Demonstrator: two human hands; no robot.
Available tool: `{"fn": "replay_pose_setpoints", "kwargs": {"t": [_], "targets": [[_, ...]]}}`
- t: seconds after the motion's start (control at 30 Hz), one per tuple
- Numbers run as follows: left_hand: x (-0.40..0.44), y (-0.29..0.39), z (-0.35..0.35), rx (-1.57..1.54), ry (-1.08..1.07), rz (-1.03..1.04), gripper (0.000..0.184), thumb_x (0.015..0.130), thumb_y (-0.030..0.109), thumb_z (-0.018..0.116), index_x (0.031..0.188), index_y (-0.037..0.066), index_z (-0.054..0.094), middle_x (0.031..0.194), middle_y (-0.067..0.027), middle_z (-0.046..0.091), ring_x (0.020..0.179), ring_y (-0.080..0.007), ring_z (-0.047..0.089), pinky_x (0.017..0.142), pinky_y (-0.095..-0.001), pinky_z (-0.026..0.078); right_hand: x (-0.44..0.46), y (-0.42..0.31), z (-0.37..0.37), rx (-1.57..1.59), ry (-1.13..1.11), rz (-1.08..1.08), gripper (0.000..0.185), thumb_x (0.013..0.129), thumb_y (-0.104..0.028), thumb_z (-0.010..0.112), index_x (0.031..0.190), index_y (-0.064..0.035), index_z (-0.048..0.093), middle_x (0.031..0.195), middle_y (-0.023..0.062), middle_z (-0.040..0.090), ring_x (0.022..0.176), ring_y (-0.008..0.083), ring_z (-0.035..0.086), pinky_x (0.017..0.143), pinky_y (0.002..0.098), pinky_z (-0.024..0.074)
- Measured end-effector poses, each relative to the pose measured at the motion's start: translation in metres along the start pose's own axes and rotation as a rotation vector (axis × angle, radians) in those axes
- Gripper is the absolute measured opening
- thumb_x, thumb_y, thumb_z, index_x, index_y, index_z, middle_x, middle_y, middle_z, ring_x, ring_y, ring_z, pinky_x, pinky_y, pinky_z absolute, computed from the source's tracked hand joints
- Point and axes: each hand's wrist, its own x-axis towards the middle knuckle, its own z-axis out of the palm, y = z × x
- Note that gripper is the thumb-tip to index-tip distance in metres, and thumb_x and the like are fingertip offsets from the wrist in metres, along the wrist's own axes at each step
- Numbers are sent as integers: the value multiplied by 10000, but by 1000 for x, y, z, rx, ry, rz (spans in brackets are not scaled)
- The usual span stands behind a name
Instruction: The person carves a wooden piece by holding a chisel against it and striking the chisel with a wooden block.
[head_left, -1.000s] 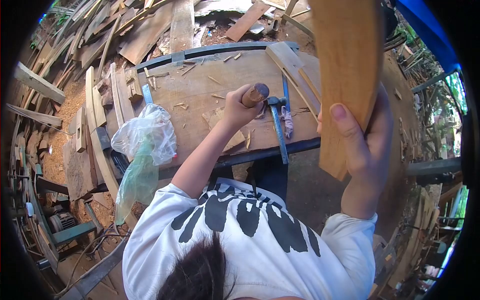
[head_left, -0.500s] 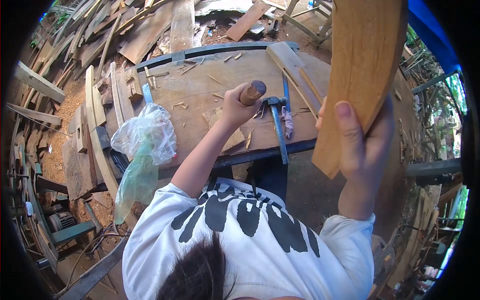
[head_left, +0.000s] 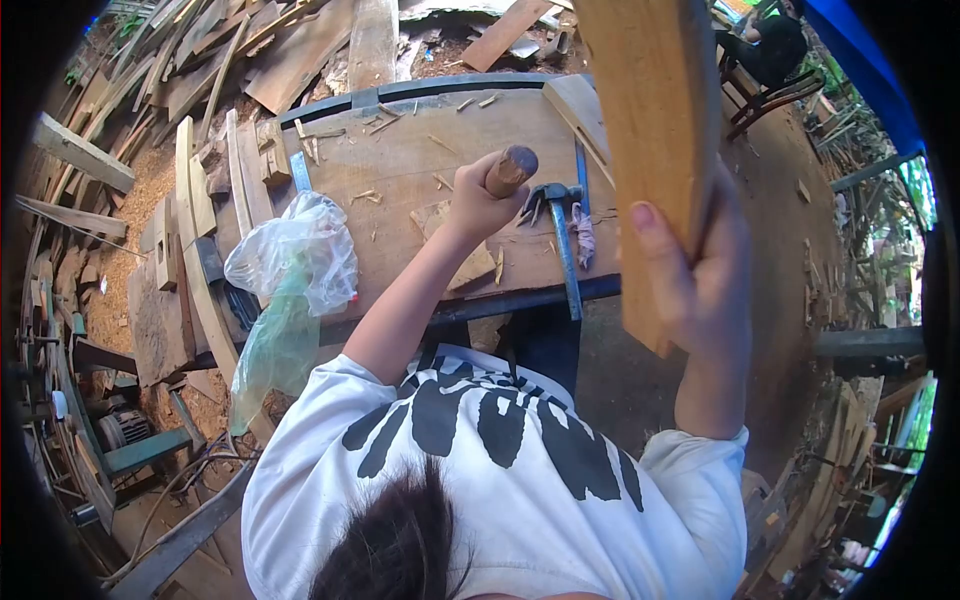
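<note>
My left hand (head_left: 478,200) is closed around a thick round wooden handle (head_left: 514,168) whose dark blunt end points up; its lower end is hidden by the fist. My right hand (head_left: 705,275) grips the lower part of a long wooden board (head_left: 655,110), thumb on the near face. The board stands upright, raised close to the camera, and runs out of view at the top. Between the hands a claw hammer (head_left: 565,250) with a blue handle lies on the workbench (head_left: 385,225). A small wood block (head_left: 470,268) lies under my left forearm.
A clear plastic bag (head_left: 300,250) lies at the bench's left. Beside the hammer is a pinkish rag (head_left: 583,235). Wood chips are scattered on the bench, and a notched timber (head_left: 580,115) lies at its back. A person (head_left: 775,50) sits at the upper right.
The board and my right hand have moved left, and the board now hides more of the notched timber. The seated person has come into view. My left hand keeps its grip.
</note>
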Motion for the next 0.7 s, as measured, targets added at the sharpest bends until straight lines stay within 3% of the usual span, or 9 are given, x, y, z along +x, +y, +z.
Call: {"fn": "replay_pose_setpoints", "kwargs": {"t": [0.07,0.13,0.27,0.33,0.37,0.5,0.53,0.6,0.7], "targets": [[2,2,3,-51,17,13,269,725,50,727,986,17,667,818,-98,697,767,-123,672,706,-288,526,0,9,11,14,-23,92,442,899,-144,629,1252,80,488,1035,183,647,938,218,640,874,324,472],[0,1,6,-104,30,28,278,725,57,732,992,17,667,823,-97,698,771,-123,673,711,-288,526,6,22,19,-451,-268,195,404,904,-144,624,1236,55,507,1037,155,646,902,193,640,826,307,485],[-1,-1,2,-71,0,17,304,723,62,741,1014,14,666,840,-95,701,775,-119,668,724,-288,526,8,14,-1,-411,-279,77,290,894,-132,642,1110,21,523,759,139,653,647,268,674,605,387,518],[1,-1,1,-2,-22,-8,309,722,59,741,1018,13,666,844,-95,702,774,-119,666,726,-287,526,5,-7,-6,-35,-3,19,297,902,-137,636,1123,26,522,827,114,655,615,229,642,622,362,518],[2,0,2,-22,7,23,180,756,41,702,921,15,634,796,-36,654,730,-79,604,671,-261,496,4,-5,-7,-35,-4,20,297,902,-137,636,1123,26,522,827,114,655,615,229,642,622,362,518],[5,-1,3,-53,59,62,67,791,23,662,819,16,601,737,22,601,682,-37,539,613,-231,463,-7,25,6,58,174,-145,332,903,-148,631,1159,30,516,873,150,659,746,240,670,718,360,519],[5,1,4,-53,63,60,67,791,23,662,819,16,601,737,22,601,682,-37,539,613,-231,463,-8,27,14,-201,-12,-26,346,897,-153,632,1163,33,513,881,193,657,794,282,675,742,373,513],[3,4,4,-113,36,39,307,724,40,710,1026,13,665,832,-78,699,762,-109,656,716,-281,519,-6,29,14,-181,-284,237,535,886,-152,648,1324,79,444,1135,237,611,1091,306,592,969,365,429],[3,2,2,-81,15,20,310,724,40,710,1030,15,666,815,-69,694,741,-99,641,709,-277,515,-4,22,2,-154,-274,299,490,896,-151,636,1300,69,469,1107,208,621,1035,272,611,921,343,456]]}}
